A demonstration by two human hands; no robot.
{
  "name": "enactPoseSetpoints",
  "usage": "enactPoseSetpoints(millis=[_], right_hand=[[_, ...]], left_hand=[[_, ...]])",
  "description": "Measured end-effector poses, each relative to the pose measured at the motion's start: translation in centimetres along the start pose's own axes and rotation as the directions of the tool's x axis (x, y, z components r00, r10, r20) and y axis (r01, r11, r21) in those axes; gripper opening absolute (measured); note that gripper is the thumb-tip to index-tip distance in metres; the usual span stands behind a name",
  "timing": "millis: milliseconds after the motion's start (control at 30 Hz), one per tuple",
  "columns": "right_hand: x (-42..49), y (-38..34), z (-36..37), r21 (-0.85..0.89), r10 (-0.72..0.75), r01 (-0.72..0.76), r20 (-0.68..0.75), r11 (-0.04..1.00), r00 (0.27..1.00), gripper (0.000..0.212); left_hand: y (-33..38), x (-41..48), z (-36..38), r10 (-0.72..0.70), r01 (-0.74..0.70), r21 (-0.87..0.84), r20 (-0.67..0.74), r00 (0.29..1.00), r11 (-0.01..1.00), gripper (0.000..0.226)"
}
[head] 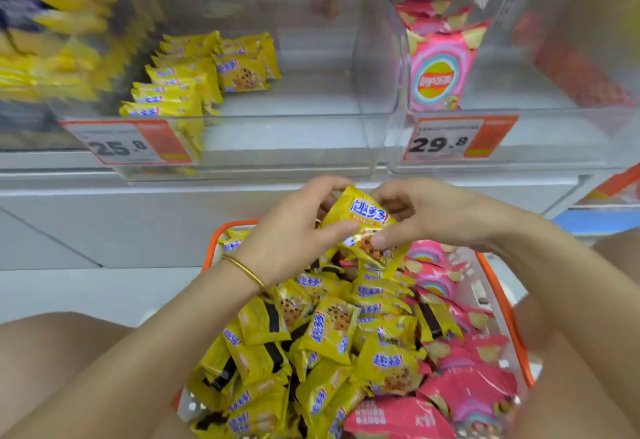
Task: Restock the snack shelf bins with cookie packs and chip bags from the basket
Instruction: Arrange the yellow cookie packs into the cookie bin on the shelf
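Glossy foil cookie packs (332,331), clear smooth plastic bins (381,68), orange plastic basket (502,293).

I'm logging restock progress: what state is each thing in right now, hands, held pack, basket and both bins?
left hand: grips the cookie pack
right hand: pinches the same pack
cookie pack: held tilted above the basket
basket: heaped with yellow packs and pink chip bags
cookie bin: partly filled, stocked packs on its left side
chip bin: few upright bags at its left

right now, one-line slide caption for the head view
Left hand and right hand hold a yellow cookie pack above the orange-rimmed basket, before a part-stocked clear plastic bin.
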State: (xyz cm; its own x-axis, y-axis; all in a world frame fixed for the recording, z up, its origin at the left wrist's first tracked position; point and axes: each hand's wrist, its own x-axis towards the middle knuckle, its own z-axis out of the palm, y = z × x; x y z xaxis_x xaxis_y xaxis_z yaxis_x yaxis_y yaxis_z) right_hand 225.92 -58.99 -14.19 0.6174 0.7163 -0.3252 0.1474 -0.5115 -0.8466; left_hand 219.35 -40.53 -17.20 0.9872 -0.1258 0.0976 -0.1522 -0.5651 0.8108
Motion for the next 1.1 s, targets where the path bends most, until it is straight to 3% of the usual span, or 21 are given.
enactPoseSetpoints(millis=[67, 133, 200, 267, 367, 433, 500, 733, 900, 1100], right_hand=[[-0.1, -3.4, -0.7, 0.119, -0.061, 0.061, 0.001, 0.991, 0.998, 0.033], [0.6, -7.2, -1.6, 0.137, -0.144, 0.15, -0.058, 0.979, 0.988, 0.036], [2.5, -10.8, -2.8, 0.073, -0.219, 0.235, -0.177, 0.969, 0.96, 0.034], [6.0, -13.5, -3.7, -0.093, -0.268, 0.251, -0.291, 0.963, 0.919, 0.031], [13.7, -14.8, -4.0, -0.527, -0.291, 0.049, -0.388, 0.848, 0.874, 0.032], [18.6, -14.2, -3.4, -0.687, -0.291, -0.042, -0.362, 0.726, 0.886, 0.038], [22.5, -13.2, -2.7, -0.769, -0.294, -0.058, -0.311, 0.637, 0.904, 0.043], [26.7, -13.0, -1.7, -0.832, -0.36, -0.086, -0.327, 0.548, 0.874, 0.048], [27.2, -12.8, -1.6, -0.908, -0.439, -0.142, -0.323, 0.395, 0.838, 0.045], [25.7, -13.2, -2.0, -0.889, -0.434, -0.133, -0.339, 0.438, 0.835, 0.05]], left_hand=[[1.3, 0.7, -2.8, 0.032, -0.043, -0.108, -0.103, 0.994, 0.993, 0.038], [2.3, 1.6, -6.1, 0.106, -0.138, -0.104, -0.268, 0.957, 0.985, 0.034], [2.6, 2.5, -9.7, 0.184, -0.184, 0.05, -0.489, 0.853, 0.982, 0.025], [1.4, 3.3, -12.9, 0.205, -0.037, 0.281, -0.599, 0.774, 0.959, 0.023], [-1.5, 3.3, -14.6, 0.145, 0.216, 0.56, -0.53, 0.836, 0.799, 0.037], [-2.6, 3.0, -14.0, 0.137, 0.283, 0.657, -0.511, 0.849, 0.699, 0.04], [-2.8, 2.8, -13.5, 0.134, 0.306, 0.658, -0.529, 0.838, 0.688, 0.043], [-2.8, 2.9, -13.5, 0.209, 0.238, 0.618, -0.562, 0.8, 0.749, 0.045], [-3.2, 3.1, -13.6, 0.26, 0.204, 0.637, -0.556, 0.789, 0.743, 0.041], [-4.0, 2.9, -13.5, 0.387, 0.13, 0.681, -0.55, 0.74, 0.72, 0.035]])
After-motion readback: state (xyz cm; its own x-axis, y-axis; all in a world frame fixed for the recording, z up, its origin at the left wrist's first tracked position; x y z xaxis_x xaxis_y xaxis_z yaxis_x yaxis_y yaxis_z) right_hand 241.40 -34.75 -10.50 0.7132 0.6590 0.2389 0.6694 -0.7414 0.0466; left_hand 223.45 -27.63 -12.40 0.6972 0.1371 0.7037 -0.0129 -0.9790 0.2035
